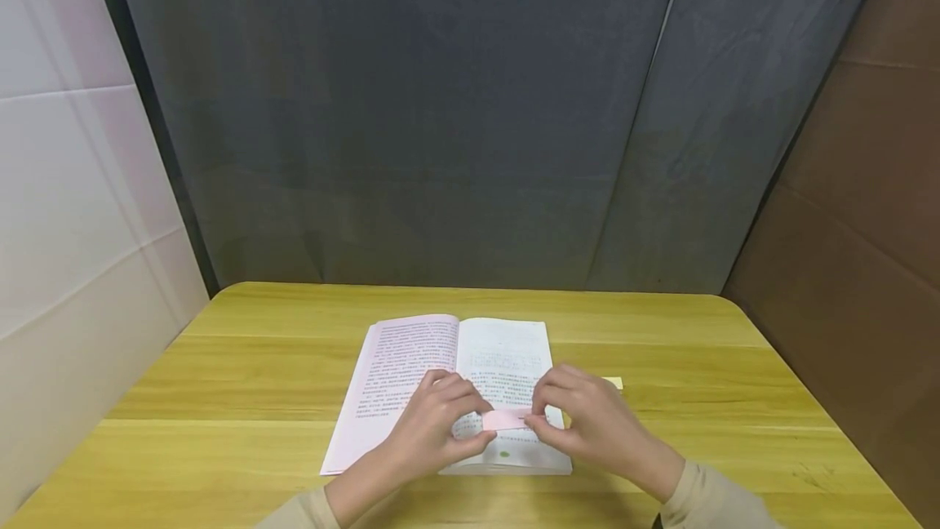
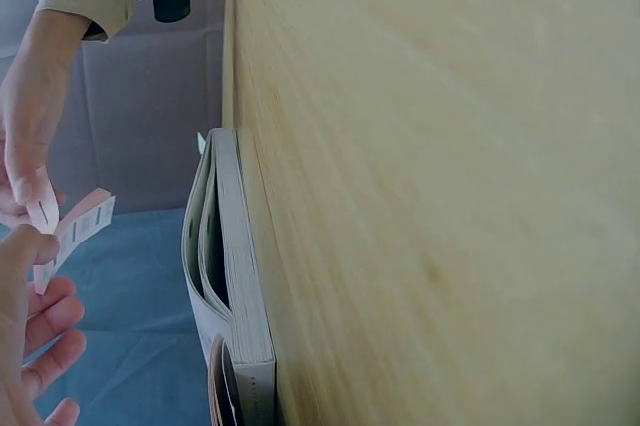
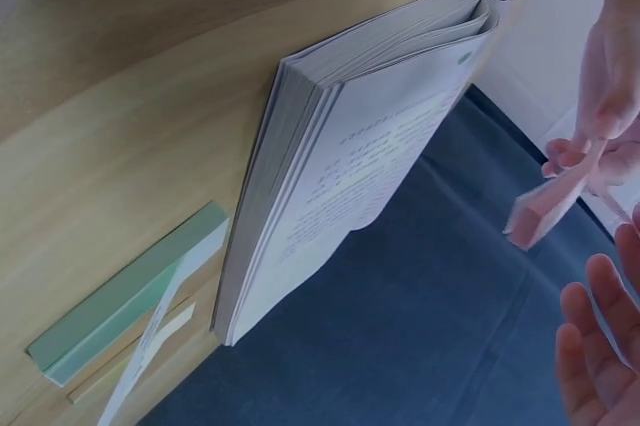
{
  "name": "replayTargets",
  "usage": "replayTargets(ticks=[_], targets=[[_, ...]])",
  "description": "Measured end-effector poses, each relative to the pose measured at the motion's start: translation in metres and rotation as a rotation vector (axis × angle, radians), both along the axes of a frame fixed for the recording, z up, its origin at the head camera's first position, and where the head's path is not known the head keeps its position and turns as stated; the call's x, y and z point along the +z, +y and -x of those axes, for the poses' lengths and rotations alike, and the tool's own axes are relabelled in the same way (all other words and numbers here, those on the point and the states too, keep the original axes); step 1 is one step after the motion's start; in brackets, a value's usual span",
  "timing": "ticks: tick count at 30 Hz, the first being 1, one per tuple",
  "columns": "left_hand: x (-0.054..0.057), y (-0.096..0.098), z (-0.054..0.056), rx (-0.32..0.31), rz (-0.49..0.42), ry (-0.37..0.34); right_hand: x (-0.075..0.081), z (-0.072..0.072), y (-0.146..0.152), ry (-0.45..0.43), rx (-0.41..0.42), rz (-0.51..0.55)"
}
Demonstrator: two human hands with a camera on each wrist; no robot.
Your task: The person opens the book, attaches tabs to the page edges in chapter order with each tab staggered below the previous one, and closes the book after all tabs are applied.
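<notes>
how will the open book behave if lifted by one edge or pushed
The open book will probably flop: in the left wrist view, its upper pages bow and gap apart. It may feel fairly heavy, given the thick page block. Pushed, it would likely slide rather than tip, since it lies low and broad on the table.

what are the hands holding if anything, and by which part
The left hand pinches a pink sticky-note pad by one end; the right hand pinches the end of a thin slip beside it.
</notes>
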State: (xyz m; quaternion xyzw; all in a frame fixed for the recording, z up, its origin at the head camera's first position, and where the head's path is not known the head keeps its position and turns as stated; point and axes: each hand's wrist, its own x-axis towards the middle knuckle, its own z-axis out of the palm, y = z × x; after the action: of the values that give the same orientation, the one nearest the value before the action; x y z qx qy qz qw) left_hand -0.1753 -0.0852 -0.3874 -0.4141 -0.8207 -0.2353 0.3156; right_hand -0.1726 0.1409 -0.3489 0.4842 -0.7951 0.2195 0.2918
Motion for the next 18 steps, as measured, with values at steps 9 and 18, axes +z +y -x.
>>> replayTargets(ticks=[9, 18], targets=[[-0.0007, 0.0005, -0.0006, 0.027, 0.018, -0.002, 0.0034, -0.0047, -0.0031, 0.124, 0.072, -0.058], [-0.0021, 0.0025, 0.0006, 0.058, 0.043, -0.028, 0.0066, -0.0099, -0.0079, 0.164, 0.089, -0.099]])
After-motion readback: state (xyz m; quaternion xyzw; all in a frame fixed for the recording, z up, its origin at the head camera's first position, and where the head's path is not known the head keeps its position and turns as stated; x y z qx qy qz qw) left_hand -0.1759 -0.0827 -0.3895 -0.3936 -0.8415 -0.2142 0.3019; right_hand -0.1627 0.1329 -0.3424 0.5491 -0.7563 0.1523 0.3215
